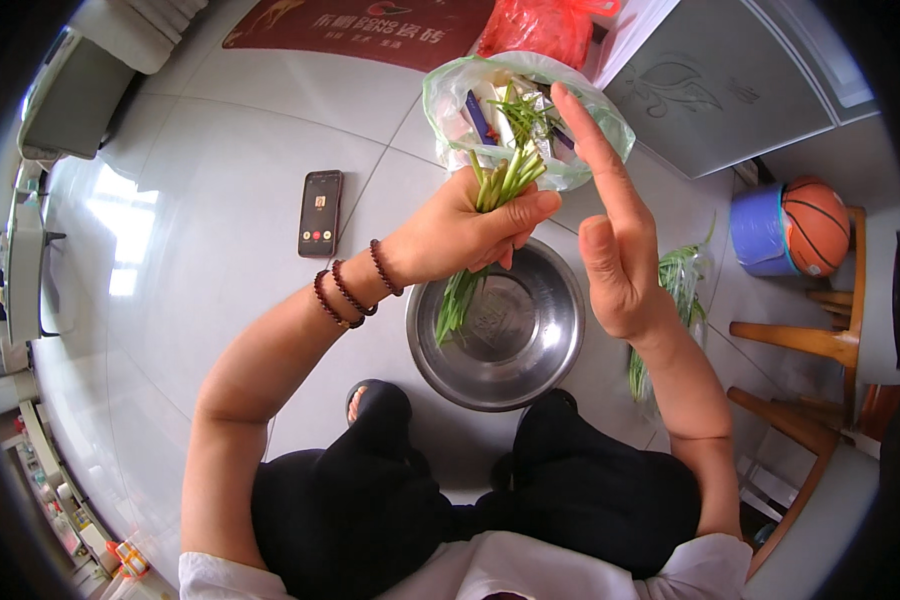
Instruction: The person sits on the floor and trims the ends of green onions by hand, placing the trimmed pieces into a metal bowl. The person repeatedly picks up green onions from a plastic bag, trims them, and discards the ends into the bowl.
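My left hand point(469, 221) grips a bunch of green stalks point(506, 178), which look like garlic chives. Their pale cut ends stick up past the thumb, and the leafy ends hang down over a stainless steel basin point(499, 375). To the right of the bunch, my right hand point(615, 247) is raised with fingers extended and thumb apart, holding nothing. Beyond both hands, a plastic bag point(450, 112) stands open with packaging and green scraps point(525, 112) in it. More green stalks point(679, 277) lie in clear plastic on the floor, partly hidden by my right forearm.
A smartphone point(319, 214) with a lit screen lies on the tiled floor point(217, 225) at left. At right are a blue bin point(757, 229) with a basketball point(816, 225) and wooden chair legs point(795, 339). A red plastic bag point(540, 34) and a dark red mat point(360, 34) lie farther off.
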`<state>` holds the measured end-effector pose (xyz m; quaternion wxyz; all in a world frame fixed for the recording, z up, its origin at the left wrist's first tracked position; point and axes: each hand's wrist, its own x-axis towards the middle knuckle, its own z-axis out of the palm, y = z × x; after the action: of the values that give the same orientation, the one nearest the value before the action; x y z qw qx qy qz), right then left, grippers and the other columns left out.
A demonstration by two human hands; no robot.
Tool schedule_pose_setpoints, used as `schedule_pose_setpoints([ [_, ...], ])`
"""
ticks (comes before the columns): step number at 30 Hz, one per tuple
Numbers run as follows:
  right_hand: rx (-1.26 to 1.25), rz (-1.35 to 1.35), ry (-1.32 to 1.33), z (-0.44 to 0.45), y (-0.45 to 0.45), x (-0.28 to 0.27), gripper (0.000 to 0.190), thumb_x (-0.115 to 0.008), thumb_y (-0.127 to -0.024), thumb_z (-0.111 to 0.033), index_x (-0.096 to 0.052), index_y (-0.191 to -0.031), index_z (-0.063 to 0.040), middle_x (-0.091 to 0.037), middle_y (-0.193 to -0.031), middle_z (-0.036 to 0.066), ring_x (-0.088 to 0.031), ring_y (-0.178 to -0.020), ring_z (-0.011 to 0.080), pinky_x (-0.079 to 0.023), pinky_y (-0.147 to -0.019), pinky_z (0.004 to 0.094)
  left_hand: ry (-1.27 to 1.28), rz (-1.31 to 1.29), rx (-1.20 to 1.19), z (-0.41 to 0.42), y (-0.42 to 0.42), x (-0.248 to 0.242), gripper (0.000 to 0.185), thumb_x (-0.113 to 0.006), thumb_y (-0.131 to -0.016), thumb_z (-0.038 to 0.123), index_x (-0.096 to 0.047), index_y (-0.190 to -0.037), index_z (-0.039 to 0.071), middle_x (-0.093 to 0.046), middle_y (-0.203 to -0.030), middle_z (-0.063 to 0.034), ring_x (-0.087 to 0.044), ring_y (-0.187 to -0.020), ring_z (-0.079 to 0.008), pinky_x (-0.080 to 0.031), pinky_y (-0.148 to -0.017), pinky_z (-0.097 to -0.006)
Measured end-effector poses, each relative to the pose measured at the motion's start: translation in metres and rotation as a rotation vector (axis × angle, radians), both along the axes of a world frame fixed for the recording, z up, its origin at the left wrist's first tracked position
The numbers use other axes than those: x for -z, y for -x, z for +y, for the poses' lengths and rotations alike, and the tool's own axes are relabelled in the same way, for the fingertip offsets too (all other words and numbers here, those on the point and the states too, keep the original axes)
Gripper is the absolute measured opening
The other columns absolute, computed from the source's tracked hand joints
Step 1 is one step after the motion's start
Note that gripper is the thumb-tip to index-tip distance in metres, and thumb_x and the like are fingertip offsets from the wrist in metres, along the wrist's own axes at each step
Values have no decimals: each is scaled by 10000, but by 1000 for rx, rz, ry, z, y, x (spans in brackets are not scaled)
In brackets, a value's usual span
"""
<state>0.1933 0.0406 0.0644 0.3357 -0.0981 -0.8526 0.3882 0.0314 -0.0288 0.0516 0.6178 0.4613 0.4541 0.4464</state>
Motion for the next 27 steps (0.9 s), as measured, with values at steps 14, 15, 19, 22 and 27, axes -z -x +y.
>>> schedule_pose_setpoints([
  [14, 95, -5, -30, -2, 4, -10, 199, -613, -738, 18, -598, -925, -48, -590, -1077, 75, -529, -1021, 247, -403, -894, 346, -34, 157, 140, -4, 2, 10, 162, -528, -890, 166, -536, -810, 26, -533, -645, -6, -504, -540, -71, -409, -483, -210],
  [15, 78, 0, 25, -3, 4, -11, 191, -604, -740, 23, -595, -917, -48, -589, -1069, 73, -530, -1020, 237, -404, -889, 342, -35, 159, 133, -5, 2, 10, 172, -535, -877, 165, -548, -774, 27, -540, -637, -1, -504, -529, -69, -413, -479, -214],
  [19, -1, 42, 181, -4, 3, -8, 199, -591, -745, 10, -585, -933, -53, -585, -1067, 72, -527, -1003, 198, -413, -833, 315, -48, 161, 127, -6, 1, 6, 194, -552, -848, 161, -576, -709, 28, -552, -622, 9, -504, -511, -65, -422, -472, -220],
  [22, 27, -10, 189, -6, 0, -8, 230, -600, -742, -18, -573, -968, -49, -572, -1028, 71, -515, -905, 159, -415, -749, 285, -59, 147, 141, -7, 1, 8, 175, -556, -872, 170, -570, -793, 15, -551, -651, 1, -503, -532, -66, -414, -478, -216],
  [27, 66, -31, 339, -21, 0, -15, 290, -659, -766, -93, -554, -1030, -36, -500, -962, 26, -453, -806, 90, -385, -714, 230, -111, 160, 17, -8, -5, 9, 174, -588, -871, 166, -593, -888, -7, -583, -719, -1, -502, -626, -40, -432, -529, -221],
])
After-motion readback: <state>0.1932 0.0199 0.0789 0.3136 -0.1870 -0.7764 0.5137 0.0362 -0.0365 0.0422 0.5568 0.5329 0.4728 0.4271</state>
